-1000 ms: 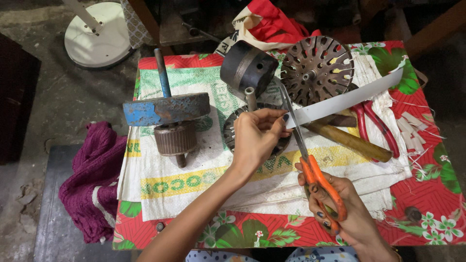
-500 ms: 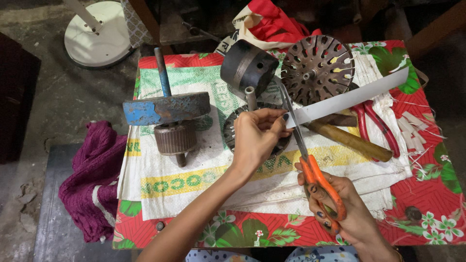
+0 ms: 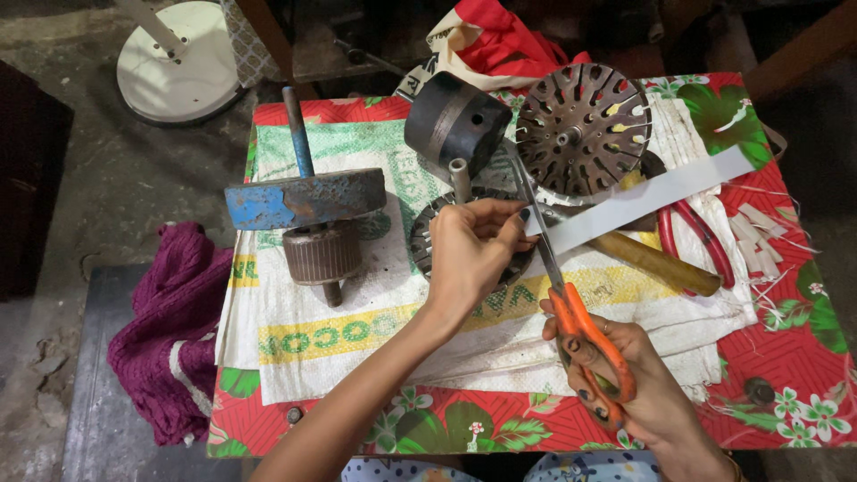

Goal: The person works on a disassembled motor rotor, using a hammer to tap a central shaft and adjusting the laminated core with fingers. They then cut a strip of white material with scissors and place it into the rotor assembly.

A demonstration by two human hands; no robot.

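My left hand (image 3: 470, 253) pinches the near end of a long white paper strip (image 3: 644, 198) that slants up to the right. My right hand (image 3: 632, 389) grips orange-handled scissors (image 3: 571, 314); their steel blades reach up across the strip right beside my left fingers. Under my left hand lies a slotted metal stator ring (image 3: 423, 234). Behind it stand a dark metal cylinder (image 3: 453, 125) and a round slotted rotor disc (image 3: 583, 128).
A blue metal block on a shaft with a ribbed rotor (image 3: 308, 219) lies at the left of the woven sack (image 3: 357, 330). Red-handled pliers (image 3: 701, 241) and a wooden handle (image 3: 656, 263) lie right. Cut white slips (image 3: 759, 236) are scattered. A purple cloth (image 3: 165, 335) hangs left.
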